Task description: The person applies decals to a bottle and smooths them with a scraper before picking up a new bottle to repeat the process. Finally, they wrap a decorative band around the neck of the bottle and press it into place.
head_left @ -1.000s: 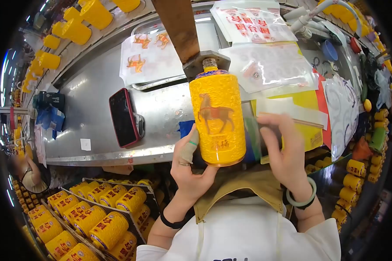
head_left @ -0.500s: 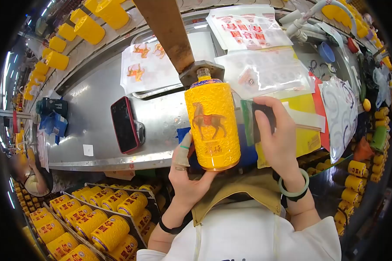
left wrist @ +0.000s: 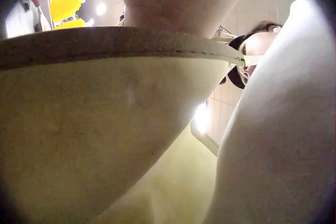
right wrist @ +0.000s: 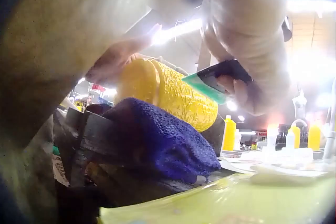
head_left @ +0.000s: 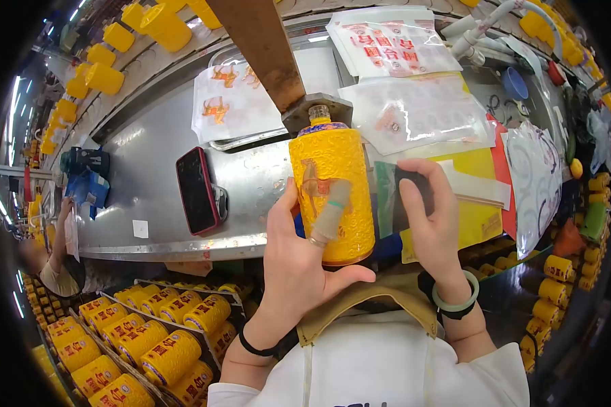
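A yellow embossed bottle (head_left: 355, 166) lies with its glass neck against a metal plate (head_left: 313, 112) on a rusty bar. On its upper face is a brown horse decal (head_left: 308, 171), partly hidden by my left hand (head_left: 288, 268). A left finger wearing a pale cover lies across the decal, with the thumb stretched out below the bottle's base. Just right of the bottle, my right hand (head_left: 433, 220) pinches a flat scraper (head_left: 385, 197) with a green edge and dark body. The right wrist view shows a blue towel (right wrist: 165, 137) beneath the bottle.
A phone (head_left: 195, 190) lies on the steel table (head_left: 149, 163) at left. Behind are a sheet of horse decals (head_left: 207, 91) and red-printed sheets (head_left: 390, 44). Yellow sheets (head_left: 468, 224) lie at right. A crate of yellow bottles (head_left: 170, 356) stands lower left; another person is at far left.
My left hand has moved from the bottle's lower left side up over its face, its covered finger now across the horse decal. The right hand keeps the scraper beside the bottle.
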Available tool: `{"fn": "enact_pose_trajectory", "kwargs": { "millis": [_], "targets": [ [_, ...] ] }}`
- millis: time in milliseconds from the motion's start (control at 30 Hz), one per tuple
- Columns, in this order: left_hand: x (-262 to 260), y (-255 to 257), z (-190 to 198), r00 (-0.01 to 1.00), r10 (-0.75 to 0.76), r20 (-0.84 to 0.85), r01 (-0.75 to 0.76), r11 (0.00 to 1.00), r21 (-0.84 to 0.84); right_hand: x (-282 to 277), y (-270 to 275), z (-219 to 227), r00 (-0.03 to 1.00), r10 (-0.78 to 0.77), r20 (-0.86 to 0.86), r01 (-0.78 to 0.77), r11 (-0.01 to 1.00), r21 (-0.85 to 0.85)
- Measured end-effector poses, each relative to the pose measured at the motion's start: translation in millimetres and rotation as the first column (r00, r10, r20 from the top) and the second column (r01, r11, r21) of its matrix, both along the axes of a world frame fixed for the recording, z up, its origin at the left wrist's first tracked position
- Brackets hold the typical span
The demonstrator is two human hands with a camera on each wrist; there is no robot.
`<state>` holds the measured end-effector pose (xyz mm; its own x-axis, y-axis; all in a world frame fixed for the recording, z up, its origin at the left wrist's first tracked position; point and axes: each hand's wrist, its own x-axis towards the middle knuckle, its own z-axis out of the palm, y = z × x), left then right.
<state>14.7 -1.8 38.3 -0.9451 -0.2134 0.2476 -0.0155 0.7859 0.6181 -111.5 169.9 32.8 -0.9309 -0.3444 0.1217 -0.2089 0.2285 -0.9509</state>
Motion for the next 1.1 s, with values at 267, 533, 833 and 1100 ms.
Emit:
{"fn": "enact_pose_trajectory", "kwargs": {
  "millis": [267,533,833,1100],
  "targets": [
    [5.5,3.7,11.3,0.994,-0.067,0.083,0.073,0.995,-0.072,2.6,-1.7,1.7,0.997,0.046,0.065,-0.042,0.997,-0.068],
    [10.7,-1.8,3.3,0.991,-0.125,0.053,0.128,0.991,-0.05,-2.7,7.8,-4.1,0.994,0.106,-0.037,-0.107,0.994,-0.018],
    [19.6,11.4,-45.9,0.985,0.163,-0.062,-0.1,0.821,0.562,-24.8,-6.4,32.3,0.949,0.287,-0.13,-0.286,0.958,0.03],
    [18.1,19.8,-33.3,0.951,0.273,-0.147,-0.194,0.893,0.405,-56.9,-37.9,52.9,0.691,0.365,-0.624,-0.272,0.931,0.244]
  ]
}}
